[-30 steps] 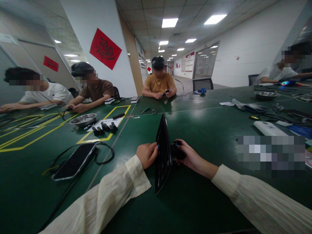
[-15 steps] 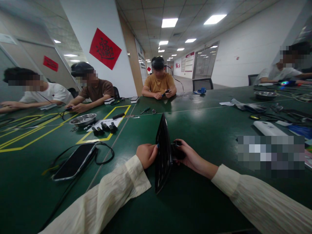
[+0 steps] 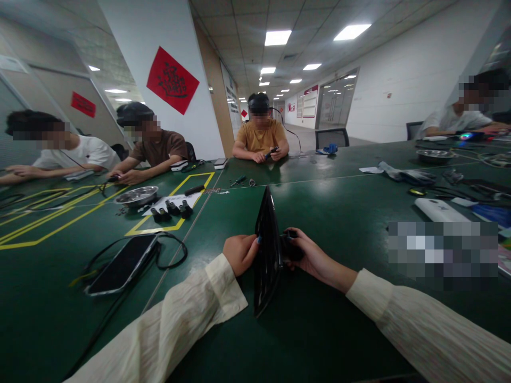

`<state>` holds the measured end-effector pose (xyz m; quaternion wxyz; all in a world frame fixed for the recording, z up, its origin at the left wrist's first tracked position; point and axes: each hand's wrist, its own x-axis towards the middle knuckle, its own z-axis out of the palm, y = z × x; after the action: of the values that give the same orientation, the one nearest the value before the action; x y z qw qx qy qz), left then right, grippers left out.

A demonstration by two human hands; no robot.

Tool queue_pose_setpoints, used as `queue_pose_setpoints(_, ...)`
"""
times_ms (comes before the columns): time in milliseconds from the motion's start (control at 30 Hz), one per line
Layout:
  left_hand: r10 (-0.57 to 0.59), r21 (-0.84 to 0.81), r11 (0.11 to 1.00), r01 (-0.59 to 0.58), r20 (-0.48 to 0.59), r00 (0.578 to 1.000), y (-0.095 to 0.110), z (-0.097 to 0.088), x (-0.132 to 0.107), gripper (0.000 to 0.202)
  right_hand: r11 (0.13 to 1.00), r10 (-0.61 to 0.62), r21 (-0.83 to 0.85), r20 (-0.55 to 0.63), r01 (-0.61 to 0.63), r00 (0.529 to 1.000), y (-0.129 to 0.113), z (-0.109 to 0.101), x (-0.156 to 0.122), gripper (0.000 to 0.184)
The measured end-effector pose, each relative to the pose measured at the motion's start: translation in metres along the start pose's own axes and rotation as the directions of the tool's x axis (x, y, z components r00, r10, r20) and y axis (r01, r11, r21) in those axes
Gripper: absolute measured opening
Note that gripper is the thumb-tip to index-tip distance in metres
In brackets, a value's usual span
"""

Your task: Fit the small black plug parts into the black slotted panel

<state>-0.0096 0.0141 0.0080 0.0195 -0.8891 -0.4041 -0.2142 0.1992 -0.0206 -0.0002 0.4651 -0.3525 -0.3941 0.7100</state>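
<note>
Centrally, over the near part of the green counter (image 3: pixel 339 335): a dark panel (image 3: pixel 268 271), seen nearly edge-on, long visible side running near to far. Set directly right of the left grip (image 3: pixel 240 255) and directly left of the right grip (image 3: pixel 305 254), with neither clearly nearer. Left grip: thumb pressed to the left side of the panel, remaining fingers curled and partly hidden. Right grip: closed around a black fitting (image 3: pixel 291 248) just right of the panel, join obscured. Contact between panel and counter impossible to tell. Well apart at left: a phone (image 3: pixel 123 266) beside a looped cable (image 3: pixel 186 252).
</note>
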Motion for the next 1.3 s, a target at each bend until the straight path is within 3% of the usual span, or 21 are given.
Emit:
queue_pose_setpoints(733,-0.023,-0.020,1.000,0.024,0.079,0.997,0.0007,-0.0016,-0.0008,0.048,1.000,-0.001,-0.013,0.008,0.001,1.000,-0.0012,0.0012,-0.0015,0.037)
queue_pose_setpoints(1300,-0.002,-0.006,1.000,0.002,0.063,0.998,0.0011,-0.0003,-0.0004,0.045,1.000,0.005,-0.022,0.007,-0.005,1.000,-0.0021,0.0012,-0.0017,0.032)
